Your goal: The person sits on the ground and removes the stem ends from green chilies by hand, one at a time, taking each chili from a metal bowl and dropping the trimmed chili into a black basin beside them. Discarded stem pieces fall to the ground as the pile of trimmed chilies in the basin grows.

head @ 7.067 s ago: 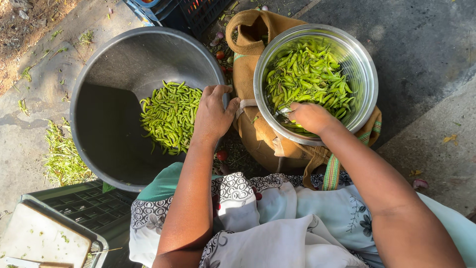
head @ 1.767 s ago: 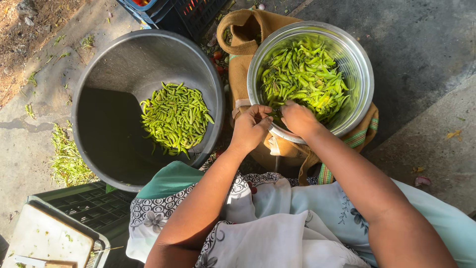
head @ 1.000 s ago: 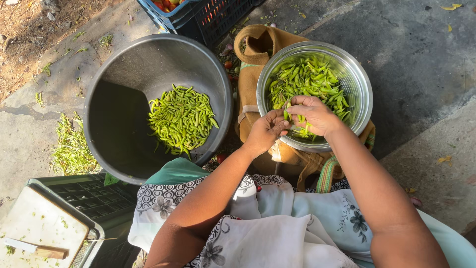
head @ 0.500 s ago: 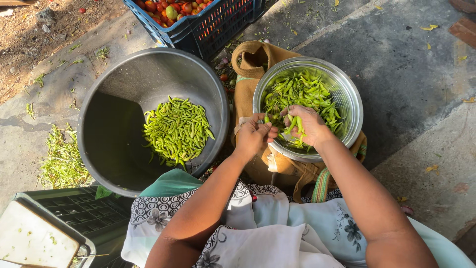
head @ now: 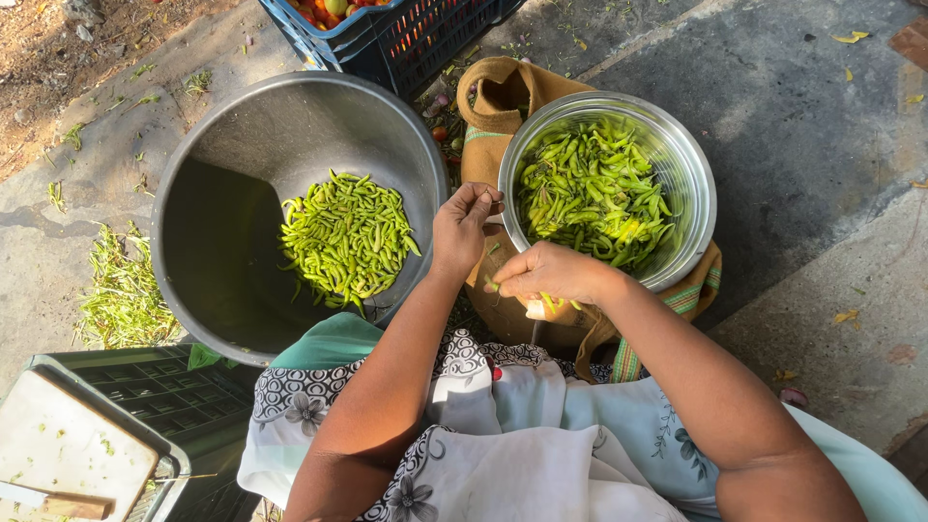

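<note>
Fingers (head: 483,198) of your left hand (head: 462,230) pinch a stem, your right hand (head: 551,274) grips a chilli (head: 491,284); pot (head: 222,145) part-filled, bowl (head: 691,184) still full.

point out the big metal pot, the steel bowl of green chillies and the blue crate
big metal pot (head: 242,126), head view, bare inner wall
steel bowl (head: 698,208), head view, right rim
blue crate (head: 406,43), head view, mesh side wall

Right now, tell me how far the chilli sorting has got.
Done: a modest pile of green chillies lies in the big pot. In hand: the left hand and right hand each pinch something small. Left: the steel bowl holds a heap of chillies.
</note>
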